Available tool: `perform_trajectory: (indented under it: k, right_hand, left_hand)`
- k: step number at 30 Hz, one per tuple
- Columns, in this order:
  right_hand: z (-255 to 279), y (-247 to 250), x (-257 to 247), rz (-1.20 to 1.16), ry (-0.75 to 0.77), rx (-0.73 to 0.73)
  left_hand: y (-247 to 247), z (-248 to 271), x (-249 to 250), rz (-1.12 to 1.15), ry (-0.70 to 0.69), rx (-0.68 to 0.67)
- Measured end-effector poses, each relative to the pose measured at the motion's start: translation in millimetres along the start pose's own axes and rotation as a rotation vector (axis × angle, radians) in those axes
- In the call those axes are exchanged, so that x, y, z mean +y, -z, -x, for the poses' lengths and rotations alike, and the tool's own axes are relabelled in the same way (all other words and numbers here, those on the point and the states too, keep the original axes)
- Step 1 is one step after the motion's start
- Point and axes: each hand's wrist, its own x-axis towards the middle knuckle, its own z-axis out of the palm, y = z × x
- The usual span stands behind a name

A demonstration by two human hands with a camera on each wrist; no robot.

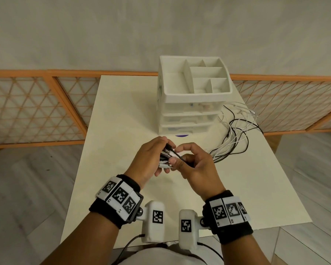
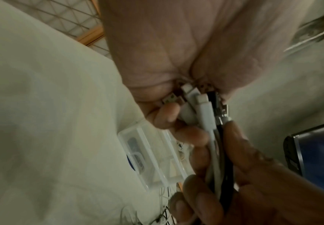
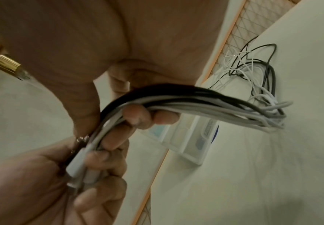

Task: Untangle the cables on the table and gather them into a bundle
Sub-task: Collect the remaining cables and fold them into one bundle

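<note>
Several white and black cables (image 1: pixel 235 134) trail in loose loops over the cream table (image 1: pixel 122 111), right of centre. Their plug ends (image 1: pixel 167 156) are gathered side by side between my two hands above the table's middle. My left hand (image 1: pixel 151 155) grips the plug ends (image 2: pixel 201 106), fingers curled round them. Just to the right, my right hand (image 1: pixel 191 161) closes round the cable bunch (image 3: pixel 176 102), which fans out toward the loops (image 3: pixel 257 73) on the table. Both hands meet, fingertips touching around the bundle.
A white drawer organiser (image 1: pixel 193 92) with an open compartment tray on top stands at the table's far middle, left of the cable loops. An orange lattice fence (image 1: pixel 36 108) runs behind the table. The table's edges lie close on the left and right.
</note>
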Motion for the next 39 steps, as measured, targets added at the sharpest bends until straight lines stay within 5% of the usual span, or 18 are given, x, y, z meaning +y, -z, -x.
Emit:
perform_trajectory:
  k: [11,20,26,30,39]
  right_hand:
    - [1.3,-3.6,0.3,-0.045,-0.052,-0.009]
    - [-0.8,-8.4,0.0,0.013,-0.044,0.036]
    - [1.6,5.8,-1.9,-0.05,-0.046,-0.128]
    - [-0.7,5.2,-0.1,-0.039,-0.046,-0.101]
    - [-1.7,-1.1,-1.0,0.073,0.02,-0.061]
  left_hand:
    - [-2.7,0.5,2.4,-0.045,0.026,-0.065]
    - [-1.4,5.7,3.9,0.153,0.029,-0.091]
    - [9.4,4.2,-1.5,0.205,0.007,-0.088]
    - [8.4,2.7,-0.5,0.213,-0.033,-0.093]
    - [-10.3,0.4,-6.7,-0.165,-0.2,-0.04]
